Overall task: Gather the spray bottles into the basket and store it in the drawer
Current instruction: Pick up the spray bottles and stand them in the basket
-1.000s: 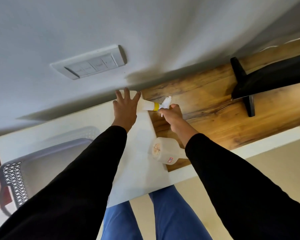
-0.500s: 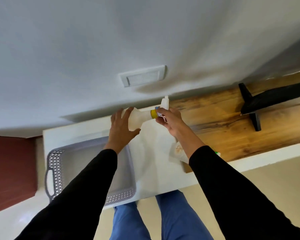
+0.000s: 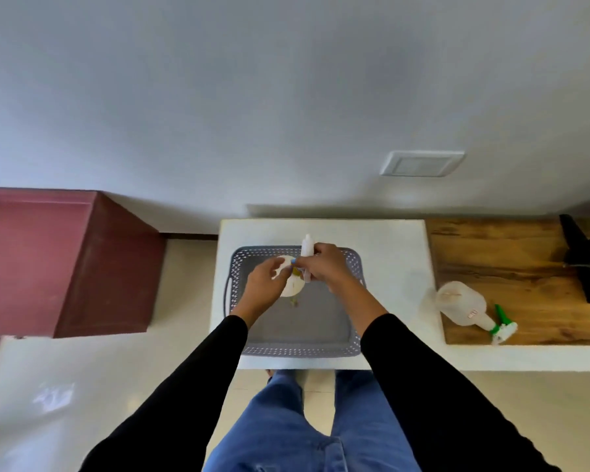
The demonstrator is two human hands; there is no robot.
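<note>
A grey perforated basket stands on the white counter. Over its far left part I hold a translucent spray bottle with a yellow collar, its white nozzle pointing away from me. My left hand wraps the bottle's body, and my right hand grips its neck and trigger head. A second translucent spray bottle with a green-and-white head lies on its side on the wooden top, to the right of the basket, untouched.
A wooden surface adjoins the counter on the right, with a black stand foot at its far end. A dark red cabinet stands to the left across a gap of floor. A switch plate is on the wall.
Both hands have carried the yellow-collared bottle left from the counter's back edge to a spot over the basket. My view has swung left, bringing the red cabinet into sight.
</note>
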